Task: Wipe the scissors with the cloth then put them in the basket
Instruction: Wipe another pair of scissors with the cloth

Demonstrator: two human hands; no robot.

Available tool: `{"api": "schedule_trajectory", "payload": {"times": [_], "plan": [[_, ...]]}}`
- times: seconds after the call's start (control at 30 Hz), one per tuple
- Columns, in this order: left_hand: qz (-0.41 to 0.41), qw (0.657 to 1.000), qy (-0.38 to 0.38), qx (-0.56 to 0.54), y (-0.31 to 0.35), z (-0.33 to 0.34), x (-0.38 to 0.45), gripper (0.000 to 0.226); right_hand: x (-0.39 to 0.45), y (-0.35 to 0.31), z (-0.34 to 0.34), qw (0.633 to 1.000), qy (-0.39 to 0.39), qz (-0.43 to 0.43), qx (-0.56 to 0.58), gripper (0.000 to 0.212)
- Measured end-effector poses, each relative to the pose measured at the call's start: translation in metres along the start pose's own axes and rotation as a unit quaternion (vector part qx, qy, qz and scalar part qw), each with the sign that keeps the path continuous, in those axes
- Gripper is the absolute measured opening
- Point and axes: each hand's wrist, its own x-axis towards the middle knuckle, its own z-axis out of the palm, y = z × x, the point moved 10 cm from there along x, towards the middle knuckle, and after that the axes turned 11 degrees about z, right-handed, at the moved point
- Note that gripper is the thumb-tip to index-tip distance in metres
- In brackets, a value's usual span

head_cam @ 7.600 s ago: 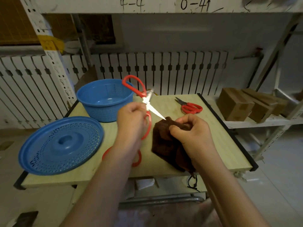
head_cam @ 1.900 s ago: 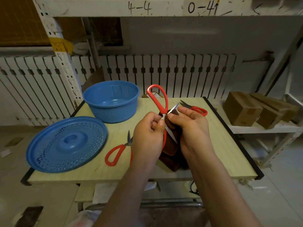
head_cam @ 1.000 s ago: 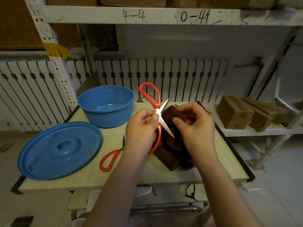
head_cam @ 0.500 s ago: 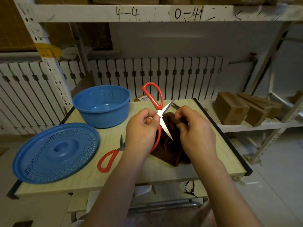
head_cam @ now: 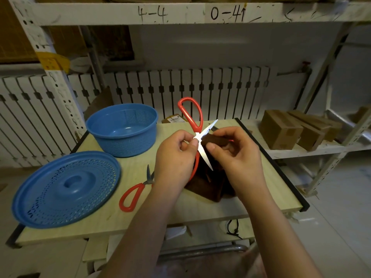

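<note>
Pinching open scissors (head_cam: 197,135), left hand (head_cam: 174,157); right hand (head_cam: 234,155) gripping cloth (head_cam: 208,185) mid-table (head_cam: 261,177).

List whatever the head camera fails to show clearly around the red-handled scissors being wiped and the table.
- Third pair of red-handled scissors, head view: only a dark blade tip shows behind the right hand.
- Held open scissors: lower red handle mostly hidden by the left hand.
- Spare red scissors on the table: pivot covered by the left wrist.
- Dark brown cloth: upper part hidden in the right hand.
- Small labelled box behind the table: text too small.
</note>
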Motion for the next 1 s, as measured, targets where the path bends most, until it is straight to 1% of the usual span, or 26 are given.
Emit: {"api": "schedule_trajectory", "payload": {"times": [0.1, 0.17, 0.23, 0.3, 0.4, 0.47, 0.53, 0.63, 0.77, 0.83, 0.9, 1.0], "plan": [[-0.005, 1.000, 0.000, -0.005, -0.003, 0.002, -0.004, 0.011, -0.001, 0.011, -0.002, 0.994, 0.011, 0.049, 0.099, 0.039], [-0.003, 1.000, -0.001, -0.025, -0.004, 0.004, -0.007, 0.012, -0.002, 0.018, -0.002, 0.990, 0.015, 0.068, 0.125, 0.038], [0.000, 0.999, -0.009, -0.050, -0.001, 0.007, -0.011, 0.013, -0.001, 0.023, -0.002, 0.990, 0.021, 0.081, 0.111, 0.033], [0.004, 0.998, -0.013, -0.056, 0.002, 0.010, -0.014, 0.014, -0.001, 0.026, 0.000, 0.993, 0.027, 0.088, 0.071, 0.026], [0.008, 0.999, 0.007, -0.051, 0.002, 0.005, -0.011, 0.015, 0.002, 0.035, 0.002, 0.989, 0.010, 0.116, 0.095, 0.013], [0.005, 0.999, 0.013, -0.042, -0.002, -0.002, -0.005, 0.013, 0.004, 0.043, -0.001, 0.984, -0.002, 0.148, 0.103, 0.013], [0.002, 0.999, 0.014, -0.028, -0.008, -0.009, -0.001, 0.013, 0.007, 0.046, -0.005, 0.983, -0.003, 0.162, 0.085, 0.017], [-0.008, 1.000, 0.013, -0.008, -0.016, -0.011, 0.001, 0.012, 0.008, 0.038, -0.006, 0.989, -0.007, 0.145, 0.039, 0.015], [-0.017, 1.000, 0.008, 0.000, -0.019, -0.008, 0.001, 0.011, 0.006, 0.018, 0.001, 0.997, -0.021, 0.071, -0.006, 0.018], [-0.016, 1.000, -0.003, 0.004, -0.016, -0.003, -0.001, 0.011, 0.005, 0.015, 0.004, 0.998, -0.015, 0.052, -0.011, 0.018], [-0.017, 1.000, -0.010, -0.002, -0.013, 0.003, -0.004, 0.012, 0.004, 0.019, 0.004, 0.998, 0.005, 0.058, 0.008, 0.018], [-0.020, 1.000, -0.011, -0.007, -0.013, 0.005, -0.007, 0.012, 0.002, 0.036, 0.001, 0.989, 0.024, 0.116, 0.084, 0.023]]}}
